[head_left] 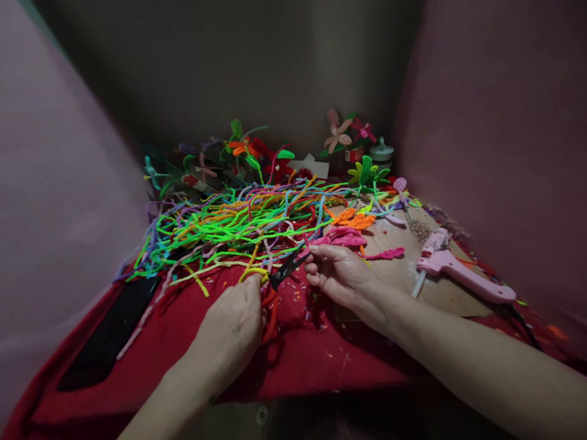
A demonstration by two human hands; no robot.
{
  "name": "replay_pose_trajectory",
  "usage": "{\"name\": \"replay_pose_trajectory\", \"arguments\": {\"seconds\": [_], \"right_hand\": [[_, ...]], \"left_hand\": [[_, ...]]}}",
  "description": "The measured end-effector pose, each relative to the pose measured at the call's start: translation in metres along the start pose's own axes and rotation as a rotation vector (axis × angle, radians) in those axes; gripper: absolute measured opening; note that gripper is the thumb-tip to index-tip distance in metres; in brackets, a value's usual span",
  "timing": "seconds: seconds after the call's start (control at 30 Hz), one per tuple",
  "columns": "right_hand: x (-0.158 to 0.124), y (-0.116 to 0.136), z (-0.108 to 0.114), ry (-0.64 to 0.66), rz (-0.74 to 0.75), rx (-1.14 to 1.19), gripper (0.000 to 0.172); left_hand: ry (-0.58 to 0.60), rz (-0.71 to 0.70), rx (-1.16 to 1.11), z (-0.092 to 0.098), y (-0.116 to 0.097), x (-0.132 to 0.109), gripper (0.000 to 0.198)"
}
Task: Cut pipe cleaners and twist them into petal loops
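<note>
My left hand (233,318) is wrapped round a pair of scissors (287,272) with black blades and yellow and orange-red handles. Its blades point up and right, towards the fingertips of my right hand (342,275). Those fingers pinch a short pink pipe cleaner (306,241), whose tip stands just above the blades. Right behind this hand lie bright pink pipe-cleaner petals (346,236), with orange petals (353,218) a little beyond. Whether the blades touch the pink piece, I cannot tell.
A tangled heap of coloured pipe cleaners (229,220) covers the red cloth (192,366). At left lies a flat black object (110,336). A pink glue gun (463,275) rests on cardboard (440,299), its cord trailing right. Pipe-cleaner flowers (338,133) and a lidded jar (381,153) stand behind.
</note>
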State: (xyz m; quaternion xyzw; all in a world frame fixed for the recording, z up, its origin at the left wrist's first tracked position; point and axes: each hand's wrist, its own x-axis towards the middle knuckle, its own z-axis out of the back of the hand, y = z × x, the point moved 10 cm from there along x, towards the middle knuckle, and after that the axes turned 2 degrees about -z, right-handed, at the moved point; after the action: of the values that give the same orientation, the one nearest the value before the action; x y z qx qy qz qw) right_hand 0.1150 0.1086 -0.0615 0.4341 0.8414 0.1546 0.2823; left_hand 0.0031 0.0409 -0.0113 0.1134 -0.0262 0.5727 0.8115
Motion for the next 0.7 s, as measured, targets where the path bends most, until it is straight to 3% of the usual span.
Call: {"name": "replay_pose_trajectory", "arguments": {"seconds": [0.23, 0.57, 0.7], "right_hand": [[-0.001, -0.001, 0.001, 0.000, 0.002, -0.023, 0.013], [0.001, -0.003, 0.001, 0.012, 0.045, -0.104, 0.015], [0.001, 0.002, 0.004, -0.018, 0.078, -0.103, 0.012]], "left_hand": [[0.013, -0.002, 0.070, -0.001, 0.002, -0.001, 0.023], [0.316, 0.094, 0.119, -0.014, 0.010, -0.010, 0.030], [0.323, 0.132, 0.092, -0.017, 0.023, -0.019, 0.033]]}}
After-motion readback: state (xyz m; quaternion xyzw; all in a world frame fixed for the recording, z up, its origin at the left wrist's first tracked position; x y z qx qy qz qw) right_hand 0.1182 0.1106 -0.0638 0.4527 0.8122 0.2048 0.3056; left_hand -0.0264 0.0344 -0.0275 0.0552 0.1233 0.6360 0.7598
